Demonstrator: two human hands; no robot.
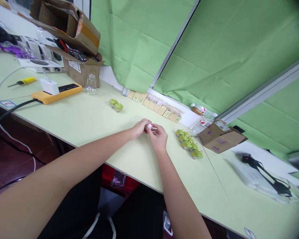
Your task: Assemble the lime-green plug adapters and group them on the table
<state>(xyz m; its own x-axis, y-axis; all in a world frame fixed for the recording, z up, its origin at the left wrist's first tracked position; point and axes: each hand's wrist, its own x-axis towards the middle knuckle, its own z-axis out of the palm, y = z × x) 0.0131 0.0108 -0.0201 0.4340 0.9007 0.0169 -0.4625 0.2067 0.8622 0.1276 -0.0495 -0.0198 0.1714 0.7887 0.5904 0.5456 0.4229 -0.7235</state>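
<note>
Over the middle of the table, my left hand (140, 128) and my right hand (158, 136) meet with bent fingers around a small whitish-pink round piece (149, 126). Both hands are closed on it, and its exact kind is too small to make out. Just beyond my left hand lies a faint clear plastic piece (136, 119). Two small green-topped containers with looped tops (116, 105) stand to the left of my hands. To the right, several more green-topped containers (186, 143) are grouped in rows.
A row of small brown boxes (153, 103) lines the wall. At left are a yellow power strip (58, 94), a screwdriver (26, 80), a clear plastic cup (91, 84) and cardboard boxes (79, 71). Plastic bottles (201, 124) and a carton (218, 136) stand at right.
</note>
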